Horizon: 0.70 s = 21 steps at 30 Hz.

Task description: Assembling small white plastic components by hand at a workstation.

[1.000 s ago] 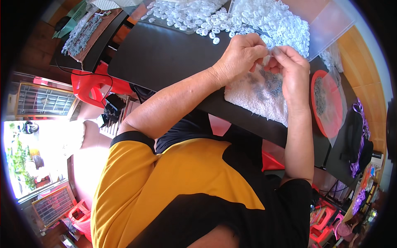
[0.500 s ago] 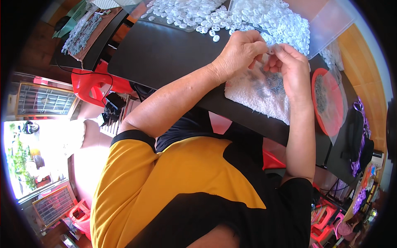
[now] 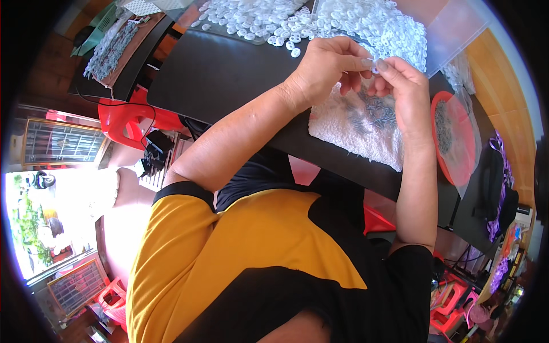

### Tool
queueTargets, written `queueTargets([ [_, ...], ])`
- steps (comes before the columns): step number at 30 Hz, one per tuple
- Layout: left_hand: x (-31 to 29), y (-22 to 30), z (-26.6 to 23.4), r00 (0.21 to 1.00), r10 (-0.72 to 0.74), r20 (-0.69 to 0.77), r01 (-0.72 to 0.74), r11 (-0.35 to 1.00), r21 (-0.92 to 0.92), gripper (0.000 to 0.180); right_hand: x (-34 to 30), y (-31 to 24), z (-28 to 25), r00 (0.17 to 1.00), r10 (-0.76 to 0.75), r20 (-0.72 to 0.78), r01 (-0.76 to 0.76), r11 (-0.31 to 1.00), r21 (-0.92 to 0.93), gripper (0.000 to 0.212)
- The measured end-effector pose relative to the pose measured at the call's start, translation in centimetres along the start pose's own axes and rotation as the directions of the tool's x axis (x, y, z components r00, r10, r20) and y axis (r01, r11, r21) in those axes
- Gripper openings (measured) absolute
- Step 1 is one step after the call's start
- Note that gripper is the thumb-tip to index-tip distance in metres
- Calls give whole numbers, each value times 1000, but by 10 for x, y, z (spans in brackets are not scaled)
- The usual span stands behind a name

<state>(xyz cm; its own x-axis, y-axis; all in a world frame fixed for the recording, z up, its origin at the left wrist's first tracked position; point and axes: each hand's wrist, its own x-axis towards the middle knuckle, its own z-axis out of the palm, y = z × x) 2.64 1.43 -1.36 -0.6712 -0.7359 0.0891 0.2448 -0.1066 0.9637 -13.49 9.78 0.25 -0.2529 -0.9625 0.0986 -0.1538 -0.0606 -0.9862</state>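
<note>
Over the far edge of a pale fluffy cloth (image 3: 343, 136), my left hand (image 3: 327, 64) and my right hand (image 3: 407, 86) meet fingertip to fingertip. Between their pinched thumbs and fingers sits a small white plastic piece (image 3: 374, 68), gripped from both sides and mostly covered. Small grey metal pieces (image 3: 374, 114), too fine to name surely, lie scattered on the cloth below. Just beyond my hands spreads a heap of white oval plastic pieces with two holes (image 3: 383, 31). A few loose ones, including a single white oval piece (image 3: 295, 52), rest on the dark tabletop (image 3: 217, 77).
A red basin (image 3: 443, 151) holding more grey pieces, partly under clear plastic, stands right of my right forearm. At far left, a bundle of grey strands (image 3: 111, 54) lies on another table. Red stools (image 3: 137, 117) and a black bag (image 3: 490, 177) flank the table.
My left hand has shifted slightly left and up, its thumb now stretched toward the right fingertips. Both hands still pinch the white piece, and more of the grey metal pieces show.
</note>
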Motion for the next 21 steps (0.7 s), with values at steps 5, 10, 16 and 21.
queueTargets([
  [5, 2, -1, -2, 998, -32, 59, 40, 990, -135, 17, 2, 1, -7, 999, 25, 32, -26, 999, 43, 22],
  [10, -4, 1, 4, 998, 18, 66, -17, 1000, -23, 18, 3, 1, -9, 990, 69, 121, -81, 992, 95, 25],
  [16, -3, -2, 4, 997, 82, -4, -81, 990, 116, 22, 0, -5, -3, 993, 80, 84, -84, 996, 42, 23],
  [21, -4, -1, 7, 992, 112, 50, -119, 974, 191, 25, 2, -1, -12, 992, 58, 116, -63, 997, 40, 22],
])
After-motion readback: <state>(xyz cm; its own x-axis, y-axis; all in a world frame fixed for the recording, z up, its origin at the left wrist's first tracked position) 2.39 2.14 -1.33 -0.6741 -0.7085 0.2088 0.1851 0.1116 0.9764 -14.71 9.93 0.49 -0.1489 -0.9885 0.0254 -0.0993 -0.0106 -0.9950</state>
